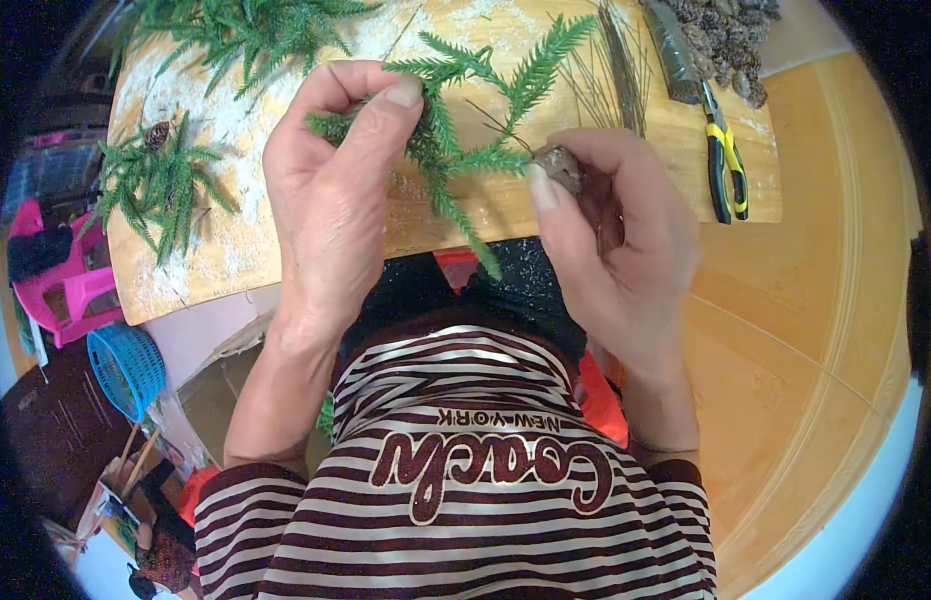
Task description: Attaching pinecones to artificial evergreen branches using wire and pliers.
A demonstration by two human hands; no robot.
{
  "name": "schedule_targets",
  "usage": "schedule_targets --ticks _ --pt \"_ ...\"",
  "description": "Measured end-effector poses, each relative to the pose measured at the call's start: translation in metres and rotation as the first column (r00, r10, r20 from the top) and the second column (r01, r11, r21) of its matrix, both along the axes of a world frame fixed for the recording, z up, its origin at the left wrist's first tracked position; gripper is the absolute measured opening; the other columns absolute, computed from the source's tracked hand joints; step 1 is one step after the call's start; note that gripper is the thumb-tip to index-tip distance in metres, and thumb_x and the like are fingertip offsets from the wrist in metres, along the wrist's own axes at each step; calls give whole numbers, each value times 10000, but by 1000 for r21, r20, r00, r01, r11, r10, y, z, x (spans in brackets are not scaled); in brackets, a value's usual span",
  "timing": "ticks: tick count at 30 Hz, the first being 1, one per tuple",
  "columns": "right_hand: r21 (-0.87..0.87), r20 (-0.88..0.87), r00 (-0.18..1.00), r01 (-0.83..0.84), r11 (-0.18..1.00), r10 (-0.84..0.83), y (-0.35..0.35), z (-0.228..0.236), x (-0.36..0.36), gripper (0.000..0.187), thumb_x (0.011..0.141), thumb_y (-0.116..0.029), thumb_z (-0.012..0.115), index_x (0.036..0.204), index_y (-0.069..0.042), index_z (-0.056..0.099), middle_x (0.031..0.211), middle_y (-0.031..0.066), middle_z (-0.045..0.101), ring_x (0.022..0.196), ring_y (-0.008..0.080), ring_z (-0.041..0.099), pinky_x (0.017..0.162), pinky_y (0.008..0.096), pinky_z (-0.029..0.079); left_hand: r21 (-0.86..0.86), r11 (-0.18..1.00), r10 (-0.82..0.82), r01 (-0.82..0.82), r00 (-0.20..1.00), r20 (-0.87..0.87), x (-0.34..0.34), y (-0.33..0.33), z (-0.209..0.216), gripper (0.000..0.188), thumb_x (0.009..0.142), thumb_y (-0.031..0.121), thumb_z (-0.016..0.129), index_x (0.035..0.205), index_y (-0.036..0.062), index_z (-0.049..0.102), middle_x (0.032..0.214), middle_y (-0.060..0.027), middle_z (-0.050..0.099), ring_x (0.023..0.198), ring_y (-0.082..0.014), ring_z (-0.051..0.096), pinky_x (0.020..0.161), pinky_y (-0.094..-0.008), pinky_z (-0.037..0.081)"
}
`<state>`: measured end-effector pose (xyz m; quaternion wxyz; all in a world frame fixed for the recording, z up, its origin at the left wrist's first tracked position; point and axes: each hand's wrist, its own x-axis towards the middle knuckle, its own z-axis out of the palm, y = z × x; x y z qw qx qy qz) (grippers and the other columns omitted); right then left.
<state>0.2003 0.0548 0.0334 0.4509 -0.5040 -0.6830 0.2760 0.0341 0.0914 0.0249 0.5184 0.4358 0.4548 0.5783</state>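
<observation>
So the left hand [336, 185] had the green sprig [441, 125] pinched between thumb and fingers, held up over the table [236, 265] near its front edge. The right hand [631, 205] was closed on what looked like a brown cone [563, 170], right at one sprig tip. A thin dark wire [489, 118] showed between them, but I couldn't tell if it was wrapped on. My guess: the step in hand was fixing cone to sprig, so the next move called for keeping the sprig steady and winding snugly without crushing needles.
</observation>
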Motion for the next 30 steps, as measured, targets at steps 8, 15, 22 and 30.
schedule_targets --ticks 8,15,22,30 --pt "-65 -4 999 39 997 -39 2 -5 -5 122 792 13 649 900 7 590 693 -66 509 554 -27 370 469 135 271 102 993 65 -54 992 -107 5 -8 -4 123 863 93 608 931 -4 574 822 14 548 733 -36 452 653 -180 380" --pt "-87 -31 997 64 994 -67 1 -4 -7 90 795 4 656 862 8 597 665 -72 505 553 -32 372 467 134 266 261 964 123 -53 957 -262 10 -12 -9 124 861 71 605 926 -26 563 812 2 552 738 -48 471 665 -190 405" --pt "-57 18 997 71 996 -70 2 -4 -4 133 753 -66 673 817 -6 573 697 123 589 579 269 605 509 329 461 218 976 69 -12 964 -258 13 -15 -10 123 857 62 609 946 -20 587 864 -3 573 811 -59 485 740 -186 386" --pt "-13 -37 997 61 998 -61 2 -6 -8 87 820 6 637 888 12 585 684 -51 521 578 -15 408 486 140 304 219 976 54 -1 970 -235 18 -15 -13 114 868 59 589 938 -30 578 829 6 559 752 -40 480 674 -180 410"
